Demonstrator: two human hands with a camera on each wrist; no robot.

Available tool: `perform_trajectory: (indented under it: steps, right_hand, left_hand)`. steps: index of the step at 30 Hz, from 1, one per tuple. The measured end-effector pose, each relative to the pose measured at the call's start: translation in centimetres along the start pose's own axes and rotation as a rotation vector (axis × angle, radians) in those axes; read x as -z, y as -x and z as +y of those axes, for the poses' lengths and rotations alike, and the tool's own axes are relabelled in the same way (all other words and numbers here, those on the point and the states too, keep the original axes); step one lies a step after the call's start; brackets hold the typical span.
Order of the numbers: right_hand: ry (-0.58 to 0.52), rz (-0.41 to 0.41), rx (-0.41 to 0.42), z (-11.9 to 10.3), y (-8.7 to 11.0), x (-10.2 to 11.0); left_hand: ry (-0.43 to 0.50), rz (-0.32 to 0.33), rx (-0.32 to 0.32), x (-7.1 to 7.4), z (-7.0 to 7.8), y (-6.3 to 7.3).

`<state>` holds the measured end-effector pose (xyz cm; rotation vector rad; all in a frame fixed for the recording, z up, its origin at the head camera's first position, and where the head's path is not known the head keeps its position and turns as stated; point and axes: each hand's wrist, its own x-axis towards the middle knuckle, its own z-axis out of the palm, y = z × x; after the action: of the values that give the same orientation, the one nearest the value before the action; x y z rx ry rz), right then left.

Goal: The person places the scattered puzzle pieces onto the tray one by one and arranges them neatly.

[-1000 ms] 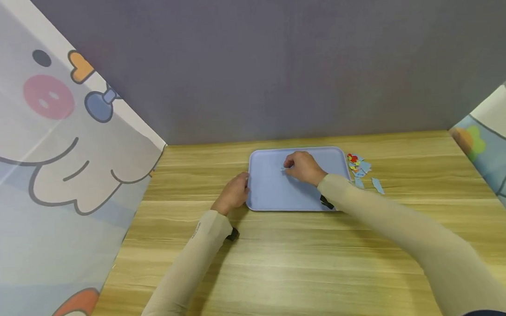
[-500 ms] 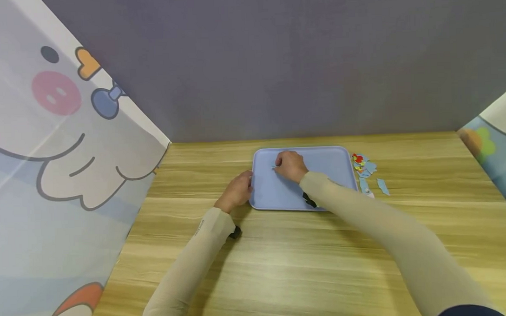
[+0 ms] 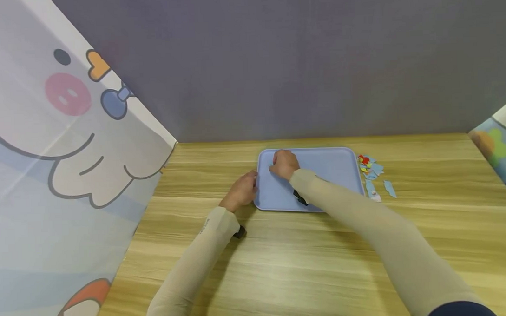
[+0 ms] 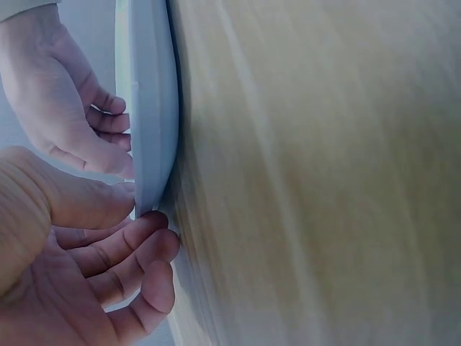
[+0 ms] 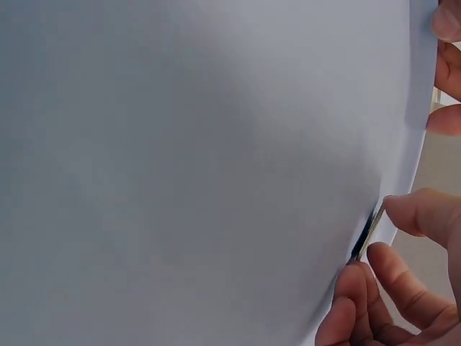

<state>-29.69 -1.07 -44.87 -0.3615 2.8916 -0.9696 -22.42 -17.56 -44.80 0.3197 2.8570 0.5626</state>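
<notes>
A light blue rectangular tray (image 3: 329,171) lies on the wooden table. My left hand (image 3: 240,192) grips its left edge; in the left wrist view the thumb lies at the rim (image 4: 153,108) and fingertips reach under it. Over the tray's upper left part, my right hand (image 3: 285,165) pinches a thin puzzle piece (image 5: 369,232) between thumb and fingers. Seen edge-on in the right wrist view, the piece is tilted close to the tray's floor and side wall. Most of it is hidden by the hand in the head view.
Just right of the tray, a small heap of puzzle pieces (image 3: 371,167) shows light blue, red and yellow. Two separate pieces lie nearer, one a light blue strip (image 3: 390,189). A grey wall (image 3: 300,63) rises behind the table, and a cartoon-printed sheet (image 3: 36,193) stands at left.
My right hand has moved left across the tray with the puzzle piece, towards its upper left corner. My left hand keeps its grip on the tray edge. The head view has shifted slightly.
</notes>
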Motion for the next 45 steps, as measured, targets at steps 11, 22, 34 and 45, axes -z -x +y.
perform_trajectory:
  steps: [11,22,34,45]
  right_hand:
    - [-0.016,-0.058,0.041,0.6,-0.4,-0.4]
    - [-0.028,-0.213,0.030,0.7,-0.1,0.3]
    - [-0.072,-0.175,0.089,1.8,0.4,1.1]
    - [-0.030,-0.221,0.122,4.1,4.1,4.4]
  left_hand:
    - [0.002,0.004,-0.016,-0.1,0.3,0.0]
    - [-0.018,-0.002,-0.008,-0.1,0.1,0.2]
    - [0.006,0.008,-0.023,-0.1,-0.3,0.2]
    - [0.013,0.000,-0.013,-0.3,-0.5,0.4]
